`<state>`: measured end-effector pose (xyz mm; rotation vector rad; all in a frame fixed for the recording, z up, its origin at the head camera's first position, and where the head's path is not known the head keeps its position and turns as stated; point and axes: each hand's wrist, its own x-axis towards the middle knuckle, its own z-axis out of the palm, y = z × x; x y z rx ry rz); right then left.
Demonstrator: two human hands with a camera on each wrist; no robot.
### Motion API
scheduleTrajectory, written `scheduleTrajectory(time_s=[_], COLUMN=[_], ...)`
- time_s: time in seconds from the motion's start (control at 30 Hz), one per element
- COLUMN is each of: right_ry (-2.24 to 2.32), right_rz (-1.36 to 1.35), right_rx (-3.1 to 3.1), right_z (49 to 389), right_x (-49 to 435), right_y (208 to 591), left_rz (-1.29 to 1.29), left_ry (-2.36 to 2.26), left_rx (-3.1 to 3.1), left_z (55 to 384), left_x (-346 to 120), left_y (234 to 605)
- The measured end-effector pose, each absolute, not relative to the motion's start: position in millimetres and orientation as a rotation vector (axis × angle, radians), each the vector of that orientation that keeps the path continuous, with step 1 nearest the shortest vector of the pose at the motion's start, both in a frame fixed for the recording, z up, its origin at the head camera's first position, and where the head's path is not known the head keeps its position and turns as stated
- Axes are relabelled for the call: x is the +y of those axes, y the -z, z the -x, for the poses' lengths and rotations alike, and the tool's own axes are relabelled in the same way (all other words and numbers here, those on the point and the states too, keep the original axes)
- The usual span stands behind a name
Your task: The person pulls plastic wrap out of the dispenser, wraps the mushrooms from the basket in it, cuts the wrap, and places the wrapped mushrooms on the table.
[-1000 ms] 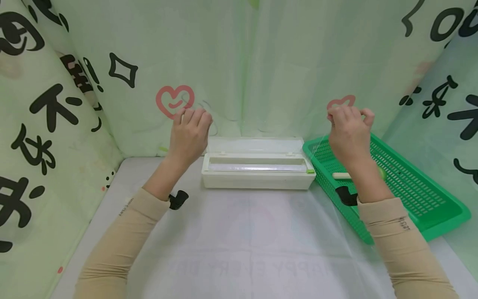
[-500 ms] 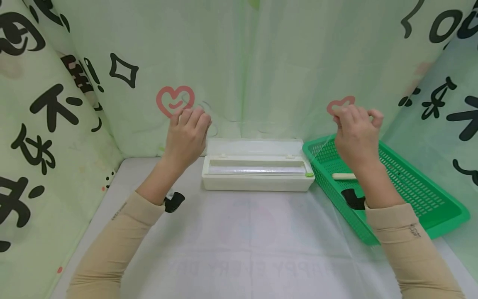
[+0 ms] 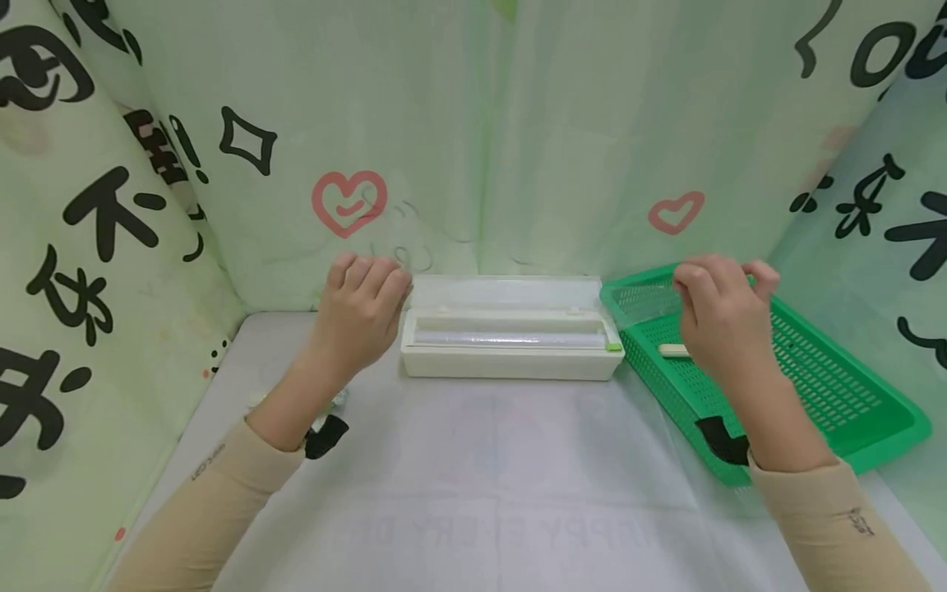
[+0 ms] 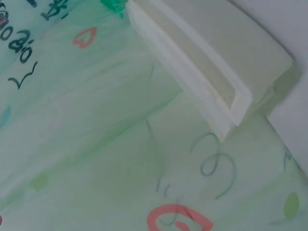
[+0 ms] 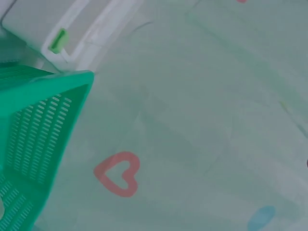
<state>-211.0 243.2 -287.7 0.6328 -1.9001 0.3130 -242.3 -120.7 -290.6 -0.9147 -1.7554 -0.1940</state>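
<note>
Both hands are raised at either side of a white cling film dispenser (image 3: 513, 366), which stands with its lid up and a roll inside. The left hand (image 3: 360, 308), at the dispenser's left end, has its fingers curled down in a pinch. Over the green basket, the right hand (image 3: 728, 321) pinches too. Clear cling film (image 3: 651, 306) shows faintly beside the right fingers, over the basket's corner; it spans between the hands and is hard to see. In the left wrist view the dispenser (image 4: 226, 53) shows from its end; neither wrist view shows a hand.
The green basket (image 3: 851, 395) stands at the right, close against the dispenser, with a pale-handled tool (image 3: 673, 350) inside. A small clear and whitish thing (image 3: 339, 401) lies partly hidden behind the left wrist. Printed green curtains (image 3: 562, 148) enclose the white-covered table (image 3: 481, 460).
Both hands have come down and back towards the body, and moved a little further apart. The dispenser and the basket have stayed put. The whitish thing behind the left wrist has come into view.
</note>
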Motion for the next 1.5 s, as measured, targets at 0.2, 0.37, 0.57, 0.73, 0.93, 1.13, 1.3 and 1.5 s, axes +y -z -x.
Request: scheduleTrajectory(time_s=[0.2,0.37,0.57,0.73,0.93,1.13,1.3,1.5], right_ry=[-0.371,-0.386,-0.365,-0.358,-0.370,-0.304,-0.191,-0.095], right_rz=[-0.823,-0.990,-1.076,-1.125,-1.163,-1.180,-1.182,-1.147], right_rx=[-1.741,-1.630,-1.763,-1.929,-2.047,-2.304,-2.456,-2.499], right_z=[174,146,112,94,85,80,80,81], right_x=[238,235,241,247,256,263,263,260], right_y=[311,342,388,421,456,475,482,487], left_rz=[1.047,1.178,1.284,1.315,1.344,1.383,1.425,1.442], left_ry=[0.241,0.215,0.183,0.161,0.117,0.024,-0.022,-0.051], left_rx=[-1.622,-1.534,-1.561,-1.696,-1.884,-2.013,-2.136,-2.221], left_z=[209,183,159,144,126,119,117,115], left_x=[-126,-131,-137,-142,-146,-146,-145,-143], left_y=[324,362,406,441,473,493,500,502])
